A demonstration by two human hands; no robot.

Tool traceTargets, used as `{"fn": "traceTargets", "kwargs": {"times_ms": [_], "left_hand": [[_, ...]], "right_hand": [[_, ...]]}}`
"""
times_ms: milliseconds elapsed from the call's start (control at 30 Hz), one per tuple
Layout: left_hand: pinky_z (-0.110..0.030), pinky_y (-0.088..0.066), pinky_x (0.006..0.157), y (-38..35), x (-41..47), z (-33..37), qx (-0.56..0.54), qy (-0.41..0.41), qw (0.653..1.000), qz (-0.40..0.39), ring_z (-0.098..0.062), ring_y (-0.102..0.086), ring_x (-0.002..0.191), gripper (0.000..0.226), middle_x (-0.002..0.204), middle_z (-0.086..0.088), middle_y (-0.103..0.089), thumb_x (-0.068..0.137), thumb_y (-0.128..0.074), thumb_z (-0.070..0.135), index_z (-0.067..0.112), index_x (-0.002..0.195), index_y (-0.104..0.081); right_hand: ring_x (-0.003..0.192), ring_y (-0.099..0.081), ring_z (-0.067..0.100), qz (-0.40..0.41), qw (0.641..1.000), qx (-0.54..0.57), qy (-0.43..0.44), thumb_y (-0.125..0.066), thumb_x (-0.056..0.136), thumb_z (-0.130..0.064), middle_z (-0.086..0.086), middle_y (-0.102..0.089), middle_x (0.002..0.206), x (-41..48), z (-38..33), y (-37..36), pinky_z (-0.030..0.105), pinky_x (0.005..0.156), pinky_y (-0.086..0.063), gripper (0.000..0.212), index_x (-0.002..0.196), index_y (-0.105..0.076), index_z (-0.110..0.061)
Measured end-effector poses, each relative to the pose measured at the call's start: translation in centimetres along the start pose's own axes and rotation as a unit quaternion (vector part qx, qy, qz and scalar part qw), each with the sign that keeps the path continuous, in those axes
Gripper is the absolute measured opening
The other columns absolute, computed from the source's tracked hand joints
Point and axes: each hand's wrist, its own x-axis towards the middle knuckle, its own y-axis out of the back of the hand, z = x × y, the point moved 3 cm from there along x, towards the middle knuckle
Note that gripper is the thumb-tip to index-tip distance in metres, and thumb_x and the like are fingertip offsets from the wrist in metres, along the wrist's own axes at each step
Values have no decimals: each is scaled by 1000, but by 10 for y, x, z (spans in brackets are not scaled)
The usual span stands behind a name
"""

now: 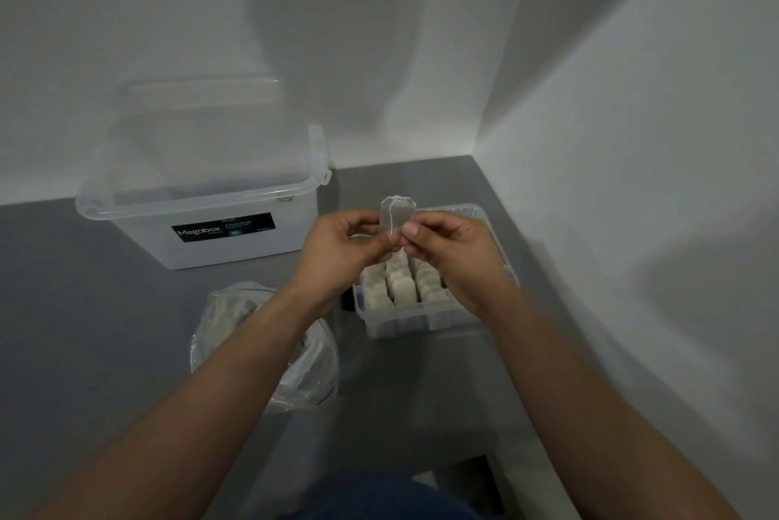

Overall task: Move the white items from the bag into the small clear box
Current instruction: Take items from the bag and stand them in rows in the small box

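Both hands meet over the small clear box [421,323]: my left hand [341,252] and right hand [453,256] each pinch the lower edge of one tea bag [404,212] between thumb and fingertips, holding it upright, its string [393,220] running down the front. I judge it nearly weightless, soft and easily torn, so a light pinch on the paper border is best, not on the filled middle or the string. Rows of tea bags stand packed in the box. More wait in the plastic bag [234,321] lying just left of it on the grey table [84,309].
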Motion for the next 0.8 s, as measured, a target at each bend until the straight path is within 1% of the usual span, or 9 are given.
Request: {"fn": "traceTargets", "kwargs": {"times_ms": [100, 200, 267, 400, 467, 567, 667, 733, 800], "left_hand": [[-44, -61, 89, 1, -1, -1, 37, -11, 999, 7, -24, -77, 89, 18, 90, -11, -78, 89, -77, 10, 9, 107, -77], [-44, -62, 86, 8, -1, -4, 128, -28, 991, 0, -19, -77, 82, 19, 85, -4, -79, 86, -80, 12, 14, 105, -79], [-43, -62, 84, 9, -2, -5, 179, -38, 983, -12, -15, -77, 80, 16, 81, -1, -79, 85, -81, 13, 15, 101, -79], [-41, -61, 81, 8, -3, -11, 249, -56, 967, -22, -9, -75, 77, 15, 80, 5, -78, 83, -84, 22, 18, 97, -80], [-39, -61, 85, 9, -3, -14, 262, -56, 963, -13, -6, -73, 83, 28, 91, 7, -78, 80, -86, 27, 20, 106, -78], [-27, -53, 98, 16, -7, -15, 306, -53, 950, 19, -7, -65, 107, 61, 125, 5, -69, 76, -87, 39, 23, 131, -66], [-28, -40, 105, 26, -13, -19, 367, -27, 930, -3, -16, -50, 130, 94, 146, 1, -50, 68, -88, 53, 24, 147, -48], [-26, -34, 106, 28, -16, -24, 387, 2, 921, -44, -17, -44, 135, 105, 152, 0, -42, 65, -88, 57, 24, 152, -40], [-29, -34, 108, 28, -18, -28, 414, 17, 908, -70, -18, -41, 138, 103, 156, 0, -38, 67, -87, 58, 25, 152, -39]], "right_hand": [[94, -75, 22, -2, 994, -111, 25, -79, 87, -12, 5, -78, 102, -3, -4, 3, 40, 90, -59, 23, 110, -76, -14], [93, -74, 13, -5, 971, -230, 67, -80, 87, -22, -11, -73, 112, -4, -20, 9, 32, 88, -60, 41, 126, -70, -28], [91, -73, 10, -25, 951, -297, 85, -78, 89, -30, -14, -73, 109, -2, -32, 9, 33, 89, -59, 35, 124, -71, -32], [89, -70, 0, -71, 889, -440, 106, -75, 91, -34, -17, -75, 95, 5, -46, 5, 30, 86, -58, 12, 103, -79, -31], [88, -68, 0, -75, 870, -471, 120, -74, 92, -32, -16, -73, 95, 8, -51, 5, 25, 84, -56, 10, 100, -80, -31], [87, -65, 3, -42, 847, -511, 140, -71, 95, -27, -13, -69, 96, 15, -51, 8, 20, 82, -51, 12, 103, -80, -26], [89, -64, 8, -30, 818, -557, 141, -68, 97, -25, -8, -70, 101, 25, -41, 8, 27, 85, -53, 16, 108, -79, -23], [93, -67, 10, -48, 813, -568, 114, -68, 97, -25, -6, -74, 106, 33, -30, 5, 31, 88, -55, 17, 109, -79, -22], [93, -68, 9, -83, 808, -579, 74, -69, 96, -26, -5, -76, 106, 42, -18, -1, 30, 89, -55, 16, 108, -78, -22]]}}
